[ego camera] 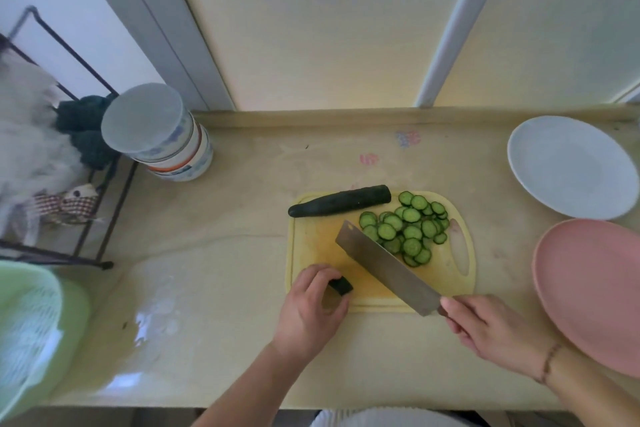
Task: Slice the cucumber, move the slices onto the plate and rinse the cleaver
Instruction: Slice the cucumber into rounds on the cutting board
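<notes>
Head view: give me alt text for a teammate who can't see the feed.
A person's right hand holds a cleaver over a yellow cutting board, while the left hand pinches a cucumber end piece. A pile of slices and an uncut cucumber lie on the board; white and pink plates sit empty to the right.

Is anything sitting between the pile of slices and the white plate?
Nothing visible. Between the slices and the white plate lie only the cutting board's right edge and bare counter. The pink plate sits nearer, off that line.

Soft daylight, countertop (166, 319) glare, blurred warped edges.
</notes>
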Demonstrator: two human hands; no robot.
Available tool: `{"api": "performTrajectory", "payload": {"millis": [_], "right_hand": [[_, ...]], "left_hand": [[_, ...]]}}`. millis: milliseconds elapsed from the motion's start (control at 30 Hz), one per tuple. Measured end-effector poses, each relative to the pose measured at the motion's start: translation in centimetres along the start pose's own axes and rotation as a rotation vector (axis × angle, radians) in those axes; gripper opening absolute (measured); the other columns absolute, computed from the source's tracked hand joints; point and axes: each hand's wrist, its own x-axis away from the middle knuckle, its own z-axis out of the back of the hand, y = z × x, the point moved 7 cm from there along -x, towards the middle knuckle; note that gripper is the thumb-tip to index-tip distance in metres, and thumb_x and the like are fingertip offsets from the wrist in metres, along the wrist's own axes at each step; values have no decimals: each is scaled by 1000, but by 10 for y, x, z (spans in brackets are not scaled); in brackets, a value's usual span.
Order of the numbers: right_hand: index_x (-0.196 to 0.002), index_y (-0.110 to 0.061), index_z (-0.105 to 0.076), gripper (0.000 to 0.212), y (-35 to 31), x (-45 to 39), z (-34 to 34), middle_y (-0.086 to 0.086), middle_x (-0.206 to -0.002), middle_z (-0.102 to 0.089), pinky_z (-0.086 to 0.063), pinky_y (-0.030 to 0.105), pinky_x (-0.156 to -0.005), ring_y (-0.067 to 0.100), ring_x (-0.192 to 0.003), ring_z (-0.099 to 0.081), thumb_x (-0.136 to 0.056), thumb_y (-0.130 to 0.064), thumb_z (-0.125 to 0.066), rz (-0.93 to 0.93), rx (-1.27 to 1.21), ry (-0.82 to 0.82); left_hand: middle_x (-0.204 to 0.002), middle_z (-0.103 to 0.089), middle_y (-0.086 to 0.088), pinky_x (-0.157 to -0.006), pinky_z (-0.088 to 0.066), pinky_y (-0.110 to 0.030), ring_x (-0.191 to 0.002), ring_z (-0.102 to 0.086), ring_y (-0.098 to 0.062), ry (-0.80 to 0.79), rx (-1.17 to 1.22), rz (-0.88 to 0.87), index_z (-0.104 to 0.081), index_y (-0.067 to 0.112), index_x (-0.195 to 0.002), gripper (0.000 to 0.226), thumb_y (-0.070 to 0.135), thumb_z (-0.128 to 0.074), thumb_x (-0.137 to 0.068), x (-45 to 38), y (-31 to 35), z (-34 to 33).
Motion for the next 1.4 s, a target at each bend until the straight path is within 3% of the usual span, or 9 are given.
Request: {"api": "performTrajectory", "payload": {"millis": [167, 333, 467, 600, 800, 967, 1133, 1400], "right_hand": [[-66, -14, -52, 44, -2, -1, -8, -8, -48, -45, -35, 20, -48, 7, -47, -41, -98, -43, -42, -17, -78, -78], [-69, -12, -53, 48, 6, -3, -3, 0, -54, -41, -31, 25, -47, 18, -51, -36, -93, -51, -40, -84, -159, -44], [-65, -13, -50, 51, -2, 3, -2, -6, -50, -41, -33, 26, -51, 10, -48, -36, -92, -54, -38, -18, -60, 16], [-65, -8, -47, 54, -18, 10, -22, -1, -52, -43, -36, 31, -52, 6, -47, -39, -94, -53, -39, 108, -1, 39], [-64, -16, -45, 45, -20, 8, -47, -1, -53, -45, -41, 37, -56, 7, -49, -40, -95, -48, -40, 44, -66, 13], [-63, -16, -44, 48, -27, 14, -43, -3, -52, -45, -40, 35, -57, 6, -48, -40, -92, -53, -37, 44, -60, 37], [-63, -15, -40, 54, -33, 26, -37, -6, -52, -39, -32, 30, -54, 7, -50, -34, -84, -64, -33, 97, -107, 47], [-68, -7, -41, 65, -41, 28, -31, -3, -55, -38, -33, 29, -54, 7, -51, -33, -82, -68, -27, 100, -33, 46]], "left_hand": [[-105, -64, 0, -88, -48, -10, -96, -60, -9, 26, 25, 16, -66, 9, -102, 31, 21, -82, -78, 2, -1, 0], [-109, -64, -1, -92, -46, -9, -100, -60, -8, 28, 51, -28, -67, 8, -102, 27, 24, -77, -83, -3, 4, -1], [-109, -63, -1, -89, -49, -12, -99, -60, -11, 41, 11, -49, -69, 8, -99, 24, 25, -76, -83, -9, 7, -7], [-103, -65, -3, -83, -52, -21, -94, -60, -16, 56, -66, -131, -70, 6, -92, 21, 21, -79, -80, -13, 12, -13], [-104, -69, -4, -78, -54, -26, -89, -63, -21, 65, -105, -183, -73, 6, -98, 22, 26, -71, -88, -13, 13, -11], [-100, -68, -6, -83, -53, -24, -92, -62, -21, 37, -113, -233, -74, 3, -96, 20, 12, -83, -80, -14, 18, -8], [-99, -68, -5, -82, -53, -24, -91, -62, -20, 19, -113, -243, -73, 4, -96, 19, 7, -82, -79, -17, 21, -8], [-98, -70, -4, -86, -52, -20, -92, -64, -19, 49, -111, -251, -74, 5, -94, 16, 18, -69, -87, -16, 21, -5]]}}
